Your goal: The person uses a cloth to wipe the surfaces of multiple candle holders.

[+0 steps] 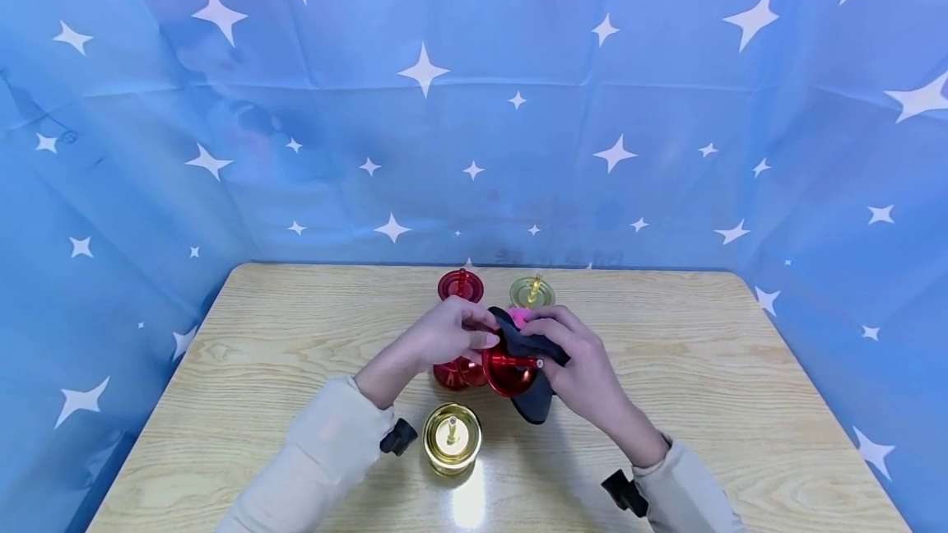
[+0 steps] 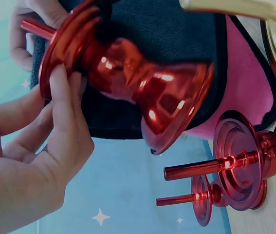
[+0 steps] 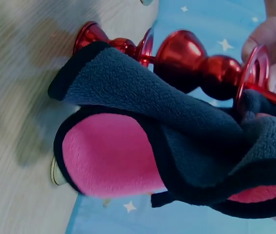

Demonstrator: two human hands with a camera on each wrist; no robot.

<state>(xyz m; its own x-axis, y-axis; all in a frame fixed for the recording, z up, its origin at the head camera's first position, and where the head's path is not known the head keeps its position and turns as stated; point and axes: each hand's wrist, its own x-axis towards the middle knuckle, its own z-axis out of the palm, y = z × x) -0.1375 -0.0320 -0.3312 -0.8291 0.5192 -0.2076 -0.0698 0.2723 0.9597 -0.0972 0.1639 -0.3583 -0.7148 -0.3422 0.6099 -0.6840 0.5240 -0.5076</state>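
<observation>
My left hand (image 1: pixel 452 334) pinches the dish rim of a red metallic candle holder (image 2: pixel 123 68), which is tipped on its side above the table. A thin red stem juts from its dish. In my right hand (image 1: pixel 581 360) is a cloth (image 3: pixel 196 112), dark grey on one side and pink on the other, with black edging. Folds of this cloth touch the dish near the stem in the right wrist view. Much of the right hand is hidden by the cloth there.
Below and behind the hands stand other red candle holders (image 1: pixel 461 285). One gold candle holder (image 1: pixel 452 442) stands near the front, another gold one (image 1: pixel 532 293) at the back. The wooden table (image 1: pixel 311 311) ends at a blue star-patterned curtain (image 1: pixel 355 122).
</observation>
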